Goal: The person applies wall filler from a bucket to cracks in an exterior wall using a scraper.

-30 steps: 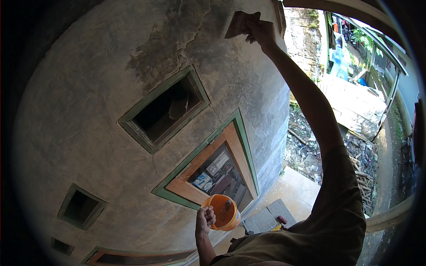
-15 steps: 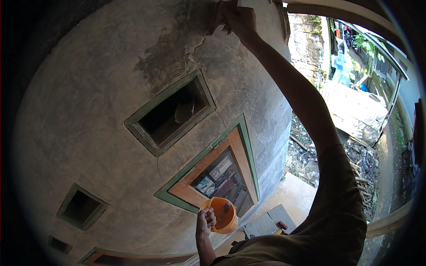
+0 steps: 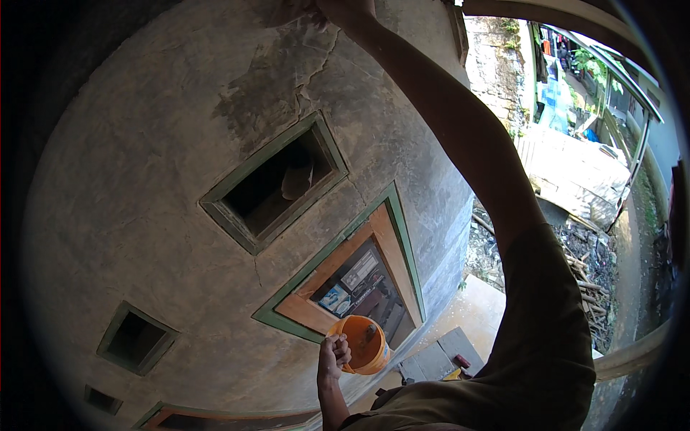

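My left hand (image 3: 333, 355) is closed on the rim of an orange bucket (image 3: 374, 359), low in the view. Inside the bucket lies a small greyish lump or tool, too dim to name. My right arm stretches up to the top edge, where my right hand (image 3: 343, 13) is against the grey plastered wall (image 3: 165, 144). Its fingers look curled round a flat, brownish thing (image 3: 286, 13), blurred and partly cut off by the frame. Just below that hand, a jagged crack runs down through a dark, damp-looking patch (image 3: 259, 86).
A green-framed vent opening (image 3: 280, 183) sits below the crack, with a pale piece inside it. Beneath it is a green and orange window frame (image 3: 338, 280). Grey boards (image 3: 435, 359) with a red-handled item stand below right. Rubble and sticks (image 3: 589, 287) lie outside.
My right hand has swept left along the top of the wall, uncovering more of the crack. The left hand and the bucket stay nearly in place.
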`<control>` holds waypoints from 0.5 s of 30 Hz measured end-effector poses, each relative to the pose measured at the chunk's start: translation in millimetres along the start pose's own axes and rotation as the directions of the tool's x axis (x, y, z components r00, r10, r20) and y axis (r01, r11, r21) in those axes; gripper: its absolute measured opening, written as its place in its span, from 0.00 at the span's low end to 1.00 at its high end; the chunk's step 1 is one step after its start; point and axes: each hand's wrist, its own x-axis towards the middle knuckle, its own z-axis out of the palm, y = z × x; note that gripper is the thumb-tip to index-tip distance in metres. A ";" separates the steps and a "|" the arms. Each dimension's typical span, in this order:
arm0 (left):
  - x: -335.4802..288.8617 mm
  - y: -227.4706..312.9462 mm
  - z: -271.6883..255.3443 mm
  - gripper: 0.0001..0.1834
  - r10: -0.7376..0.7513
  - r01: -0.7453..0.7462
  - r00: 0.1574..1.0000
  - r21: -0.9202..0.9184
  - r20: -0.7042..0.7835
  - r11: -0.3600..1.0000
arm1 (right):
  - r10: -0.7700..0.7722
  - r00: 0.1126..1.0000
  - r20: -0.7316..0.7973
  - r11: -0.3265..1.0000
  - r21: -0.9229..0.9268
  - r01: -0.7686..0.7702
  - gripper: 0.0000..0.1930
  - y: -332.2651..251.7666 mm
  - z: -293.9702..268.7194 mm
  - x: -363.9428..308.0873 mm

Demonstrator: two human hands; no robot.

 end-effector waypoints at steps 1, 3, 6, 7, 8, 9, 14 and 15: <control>3.0 -1.5 1.5 0.12 -0.013 0.014 1.000 -0.008 0.023 1.000 | -0.014 1.000 -0.026 0.993 -0.121 0.011 0.15 16.3 -7.9 -0.6; 5.5 -3.3 7.6 0.12 -0.029 0.029 0.999 0.010 0.015 1.000 | -0.024 0.999 -0.048 0.969 -0.245 0.012 0.15 38.8 -20.7 -11.9; 5.3 -7.9 8.5 0.12 -0.048 0.048 0.999 0.023 0.011 0.999 | 0.079 0.993 -0.085 0.971 -0.219 -0.096 0.14 64.5 -42.5 -45.6; 6.7 -9.8 10.4 0.12 -0.049 0.048 0.998 0.027 0.032 0.998 | 0.122 0.988 -0.094 0.963 -0.230 -0.141 0.14 76.5 -57.1 -52.6; 6.2 -10.6 10.4 0.12 -0.057 0.056 0.998 0.025 0.030 0.998 | 0.159 0.981 -0.110 0.949 -0.257 -0.183 0.14 84.8 -68.5 -62.6; 5.3 -10.9 9.9 0.12 -0.066 0.065 0.997 0.022 0.036 0.998 | 0.195 0.973 -0.127 0.933 -0.282 -0.224 0.14 92.3 -80.3 -73.5; 6.1 -13.1 15.6 0.12 -0.052 0.051 0.996 0.013 0.066 0.999 | 0.281 0.927 -0.247 0.888 -0.299 -0.349 0.15 114.2 -123.4 -108.3; 4.1 -13.2 16.4 0.12 -0.055 0.054 0.997 0.018 0.049 0.998 | 0.283 0.927 -0.247 0.886 -0.301 -0.351 0.15 117.4 -127.3 -111.3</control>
